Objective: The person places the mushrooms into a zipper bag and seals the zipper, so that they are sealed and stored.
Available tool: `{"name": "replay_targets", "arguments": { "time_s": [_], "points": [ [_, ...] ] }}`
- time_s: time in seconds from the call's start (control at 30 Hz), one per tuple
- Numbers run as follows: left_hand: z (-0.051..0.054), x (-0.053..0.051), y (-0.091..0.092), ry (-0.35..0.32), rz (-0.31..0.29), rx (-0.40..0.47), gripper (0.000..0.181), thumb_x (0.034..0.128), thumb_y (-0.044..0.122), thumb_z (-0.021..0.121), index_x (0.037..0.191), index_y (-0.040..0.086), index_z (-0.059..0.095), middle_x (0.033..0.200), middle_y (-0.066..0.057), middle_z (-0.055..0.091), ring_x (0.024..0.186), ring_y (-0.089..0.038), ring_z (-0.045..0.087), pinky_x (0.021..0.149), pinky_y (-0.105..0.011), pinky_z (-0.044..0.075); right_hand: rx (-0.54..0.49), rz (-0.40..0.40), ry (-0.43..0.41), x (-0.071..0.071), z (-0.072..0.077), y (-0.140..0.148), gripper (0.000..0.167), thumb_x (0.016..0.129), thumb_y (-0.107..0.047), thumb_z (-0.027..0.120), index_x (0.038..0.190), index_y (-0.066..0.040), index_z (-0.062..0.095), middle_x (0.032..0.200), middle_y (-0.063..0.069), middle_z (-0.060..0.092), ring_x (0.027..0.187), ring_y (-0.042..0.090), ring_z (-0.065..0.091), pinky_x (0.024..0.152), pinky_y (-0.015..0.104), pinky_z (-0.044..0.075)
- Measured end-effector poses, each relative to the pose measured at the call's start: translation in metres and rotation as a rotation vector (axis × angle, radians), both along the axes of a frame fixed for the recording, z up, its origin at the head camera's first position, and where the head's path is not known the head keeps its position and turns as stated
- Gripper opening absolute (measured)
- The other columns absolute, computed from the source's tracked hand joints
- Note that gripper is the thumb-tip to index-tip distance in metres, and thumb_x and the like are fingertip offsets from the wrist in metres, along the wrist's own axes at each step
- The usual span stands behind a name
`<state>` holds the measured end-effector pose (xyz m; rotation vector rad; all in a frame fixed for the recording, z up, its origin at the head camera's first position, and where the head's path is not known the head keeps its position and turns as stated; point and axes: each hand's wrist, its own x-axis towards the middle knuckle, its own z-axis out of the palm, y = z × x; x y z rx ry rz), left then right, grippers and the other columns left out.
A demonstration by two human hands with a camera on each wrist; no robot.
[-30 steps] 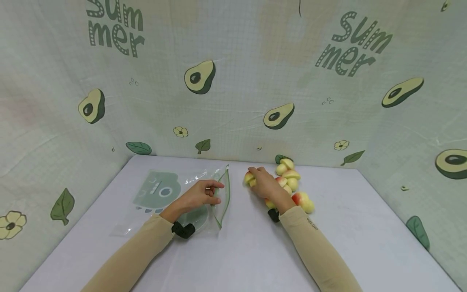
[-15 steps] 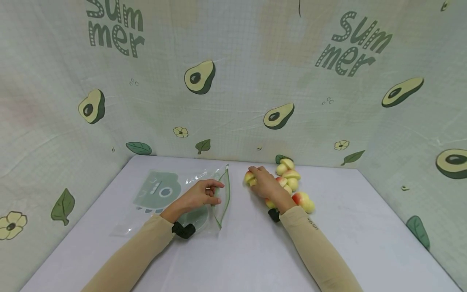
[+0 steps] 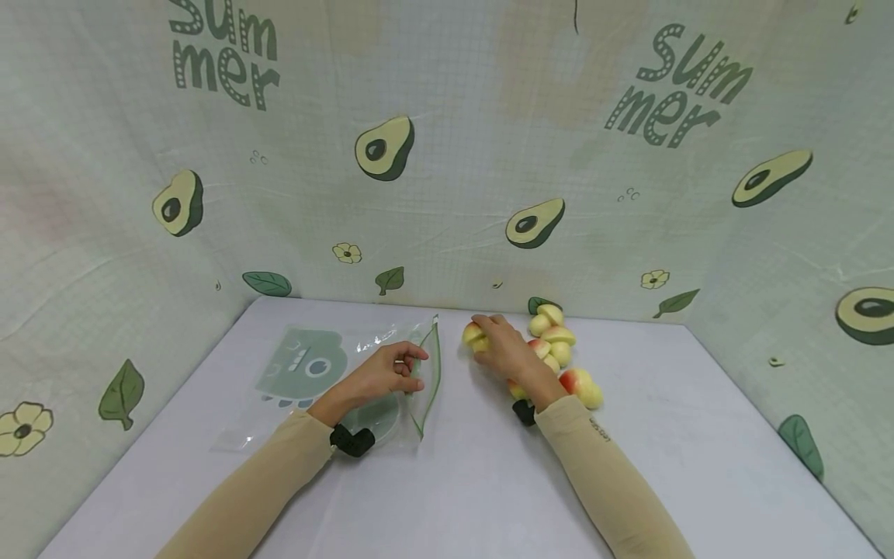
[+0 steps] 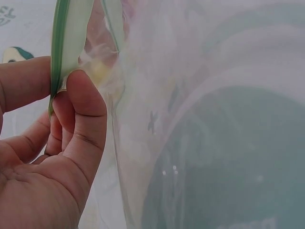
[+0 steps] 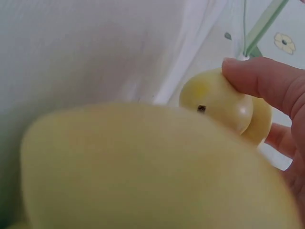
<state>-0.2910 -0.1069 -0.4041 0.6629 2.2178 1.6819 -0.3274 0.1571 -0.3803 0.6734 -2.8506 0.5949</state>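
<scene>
Along the left of a white-covered table (image 3: 447, 505), a clear bag (image 3: 300, 365) is laid flat, its film marked with a grey-green creature print. Across its near side a beige left sleeve (image 3: 258, 481) is stretched, and a black wrist band (image 3: 351, 441) is worn just behind the left hand (image 3: 384, 371). By that hand the bag's green-edged mouth (image 3: 436, 373) is held at the right end, the rim being pinched narrowly between thumb and forefinger (this is shown most plainly from the left wrist). Further right, just beyond the bag's mouth and apart from it, a yellow mushroom (image 3: 474, 337) is gripped by the right hand (image 3: 508, 349), clasped between the thumb and the fingers; whether the table is touched by it cannot be told. Beside that hand and partly hidden by it, other mushrooms (image 3: 559, 352), some blushed with red, are grouped, several of them touching. Toward the right edge, a right sleeve (image 3: 601, 473) is seen, and the table is bordered by an avocado-printed curtain (image 3: 789, 256)
</scene>
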Motion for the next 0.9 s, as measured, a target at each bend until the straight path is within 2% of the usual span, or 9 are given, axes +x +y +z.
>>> {"name": "replay_targets", "arguments": {
  "time_s": [0.1,0.37,0.67,0.9],
  "points": [
    [0.001,0.000,0.000,-0.001,0.000,0.004,0.050,0.0801,-0.002,0.073,0.124,-0.008,0.050,0.088,-0.008,0.042,0.068,-0.013,0.042,0.060,-0.024,0.043,-0.014,0.037,0.014,0.002,0.002,-0.003,0.067,0.079,-0.013,0.072,0.140,-0.007,0.044,0.130,0.021,0.048,0.103,0.035,0.056,0.088,0.054,0.044],
    [0.000,0.000,0.001,0.004,-0.004,0.016,0.049,0.0804,-0.003,0.073,0.123,-0.009,0.049,0.089,-0.008,0.043,0.068,-0.012,0.043,0.060,-0.023,0.044,-0.018,0.069,-0.018,0.009,0.004,-0.013,0.066,0.081,-0.014,0.070,0.142,-0.015,0.044,0.134,0.014,0.046,0.107,0.031,0.055,0.091,0.050,0.044],
    [0.001,0.002,0.000,0.002,-0.004,0.010,0.049,0.0803,-0.002,0.073,0.122,-0.008,0.050,0.089,-0.008,0.042,0.067,-0.012,0.044,0.060,-0.023,0.044,-0.039,0.140,0.030,0.014,0.002,-0.021,0.066,0.081,-0.014,0.072,0.141,-0.013,0.045,0.132,0.013,0.048,0.108,0.029,0.055,0.090,0.048,0.045],
    [0.002,0.002,0.002,0.006,0.000,0.004,0.043,0.0803,-0.005,0.071,0.118,-0.007,0.051,0.092,-0.016,0.045,0.067,-0.013,0.045,0.059,-0.022,0.043,-0.042,0.185,0.039,0.016,0.001,-0.027,0.067,0.081,-0.014,0.073,0.141,-0.010,0.044,0.133,0.014,0.048,0.109,0.029,0.054,0.091,0.046,0.045]
  ]
}}
